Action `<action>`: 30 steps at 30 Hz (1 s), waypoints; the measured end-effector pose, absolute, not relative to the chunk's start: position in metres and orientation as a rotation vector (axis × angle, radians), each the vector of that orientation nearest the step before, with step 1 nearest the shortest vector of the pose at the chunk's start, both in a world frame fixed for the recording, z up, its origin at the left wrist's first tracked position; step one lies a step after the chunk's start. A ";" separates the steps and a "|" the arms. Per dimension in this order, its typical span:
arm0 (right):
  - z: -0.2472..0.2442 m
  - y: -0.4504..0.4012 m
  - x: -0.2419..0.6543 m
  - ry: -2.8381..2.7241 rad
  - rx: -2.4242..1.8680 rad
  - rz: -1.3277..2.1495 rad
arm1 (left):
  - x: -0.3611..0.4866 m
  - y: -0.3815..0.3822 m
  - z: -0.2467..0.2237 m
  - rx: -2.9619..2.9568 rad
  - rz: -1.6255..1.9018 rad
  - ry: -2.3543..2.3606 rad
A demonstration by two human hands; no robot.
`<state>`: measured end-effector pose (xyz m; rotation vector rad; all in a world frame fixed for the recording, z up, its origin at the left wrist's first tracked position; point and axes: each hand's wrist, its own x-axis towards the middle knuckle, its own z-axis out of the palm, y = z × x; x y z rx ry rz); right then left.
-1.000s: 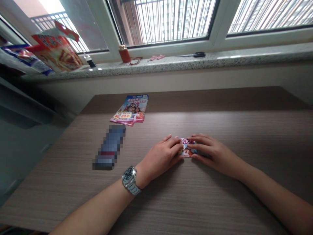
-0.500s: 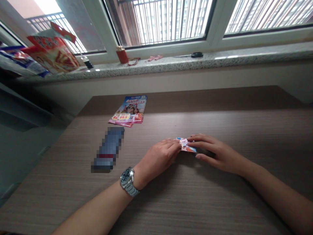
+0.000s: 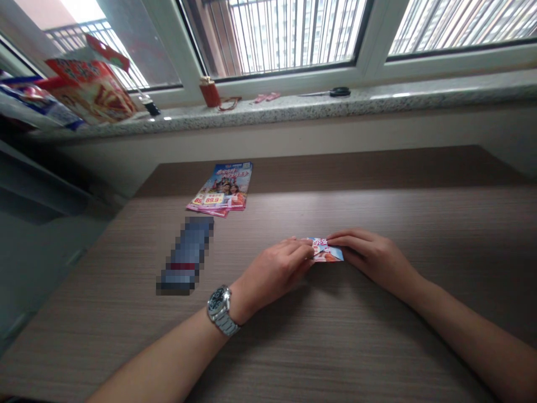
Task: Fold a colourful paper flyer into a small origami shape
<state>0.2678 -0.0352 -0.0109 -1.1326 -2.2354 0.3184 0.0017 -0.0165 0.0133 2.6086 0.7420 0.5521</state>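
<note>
A small folded piece of printed paper (image 3: 329, 255), with pink, white, blue and orange on it, lies on the wooden table between my hands. The fingers of my left hand (image 3: 279, 266) are closed over its left end and hide that part. My right hand (image 3: 380, 254) has its fingers together, their tips pinching the paper's upper right edge; the thumb is mostly hidden beneath them. A metal wristwatch (image 3: 218, 305) is on my left wrist.
Several printed flyers (image 3: 229, 182) lie stacked at the back left of the table (image 3: 377, 184). A pixelated dark phone-like slab (image 3: 188, 252) sits nearer. Along the granite sill (image 3: 289, 109) are scissors (image 3: 339, 92), a red lighter-like container (image 3: 210, 94) and snack bags (image 3: 94, 89).
My right hand's fingers have drawn together onto the paper's edge. The paper has turned slightly and shifted right, and its visible printed face differs. My left hand has barely moved.
</note>
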 end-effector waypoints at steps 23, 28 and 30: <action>0.006 -0.050 0.247 -1.706 -1.395 0.734 | 0.003 -0.016 0.017 2.100 1.046 1.006; 0.002 -0.048 0.249 -1.755 -1.464 0.749 | 0.004 -0.015 0.013 2.102 0.907 1.031; 0.001 -0.047 0.250 -1.795 -1.476 0.710 | 0.005 -0.014 0.011 2.155 0.856 1.074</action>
